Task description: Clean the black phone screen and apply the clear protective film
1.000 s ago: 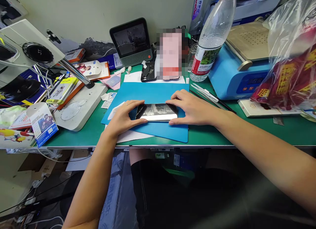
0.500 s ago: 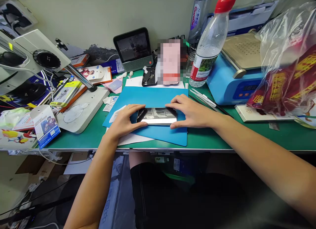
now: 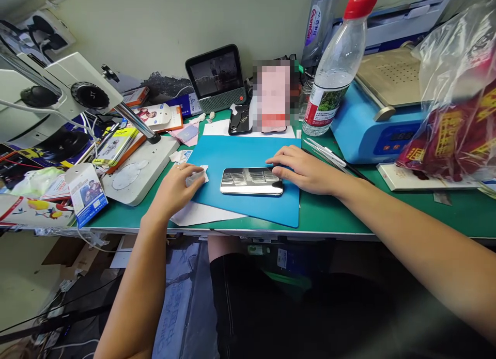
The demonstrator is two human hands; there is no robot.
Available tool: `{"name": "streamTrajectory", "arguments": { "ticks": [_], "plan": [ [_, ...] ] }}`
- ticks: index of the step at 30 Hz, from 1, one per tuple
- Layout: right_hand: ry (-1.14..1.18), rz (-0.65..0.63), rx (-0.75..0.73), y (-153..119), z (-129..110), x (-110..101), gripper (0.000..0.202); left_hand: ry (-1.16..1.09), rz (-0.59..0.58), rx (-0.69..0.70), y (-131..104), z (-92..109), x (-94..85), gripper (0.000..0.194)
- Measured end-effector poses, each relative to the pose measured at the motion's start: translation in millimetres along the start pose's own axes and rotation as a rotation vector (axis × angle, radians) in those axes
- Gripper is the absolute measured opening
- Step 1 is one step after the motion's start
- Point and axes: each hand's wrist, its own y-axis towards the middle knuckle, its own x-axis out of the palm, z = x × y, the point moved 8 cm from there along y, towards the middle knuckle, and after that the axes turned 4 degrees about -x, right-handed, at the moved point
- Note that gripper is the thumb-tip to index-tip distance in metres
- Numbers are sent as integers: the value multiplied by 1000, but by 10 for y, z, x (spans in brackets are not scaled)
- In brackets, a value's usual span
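Note:
A smartphone (image 3: 251, 182) lies flat on the blue mat (image 3: 240, 152), its glossy face reflecting pale striped shapes. My right hand (image 3: 300, 169) rests at the phone's right end, thumb and fingers stretched out around the far corner without gripping it. Left of the phone, my left hand (image 3: 176, 188) has its thumb and fingers closed on a crumpled white tissue (image 3: 201, 176) at the mat's left edge. White paper (image 3: 205, 214) sticks out from under the mat near that hand.
A microscope stand (image 3: 132, 178) and small boxes fill the left side. Behind the mat are a smart display (image 3: 215, 75) and a black phone-shaped piece (image 3: 239, 120). To the right stand a water bottle (image 3: 329, 75), tweezers (image 3: 325, 151), a blue heating plate (image 3: 375, 131) and a plastic bag (image 3: 457, 106).
My left hand has let go of the phone, moved left and closed on the white tissue. My right hand has loosened its hold and stays at the phone's right end. The view has shifted slightly.

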Motion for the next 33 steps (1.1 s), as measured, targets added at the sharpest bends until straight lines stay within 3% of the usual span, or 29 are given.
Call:
{"name": "streamTrajectory", "arguments": {
  "ticks": [4, 7, 13, 24, 27, 33],
  "plan": [
    [18, 16, -2, -4, 9, 0, 60, 0, 21, -71, -7, -91, 101, 24],
    [31, 22, 1, -10, 14, -7, 64, -34, 46, -65, -4, -6, 102, 20],
    [83, 30, -5, -16, 8, -21, 70, -132, 77, 34, -77, 417, 87, 16],
    [90, 82, -46, -10, 7, -42, 76, -77, -65, 309, 100, 1562, 679, 15],
    [86, 78, -68, -10, -24, -50, 76, -35, -94, 328, 138, 1698, 772, 16],
    [96, 60, -87, -1, -32, -30, 75, 38, -85, 315, 149, 1724, 796, 15]
  ]
}}
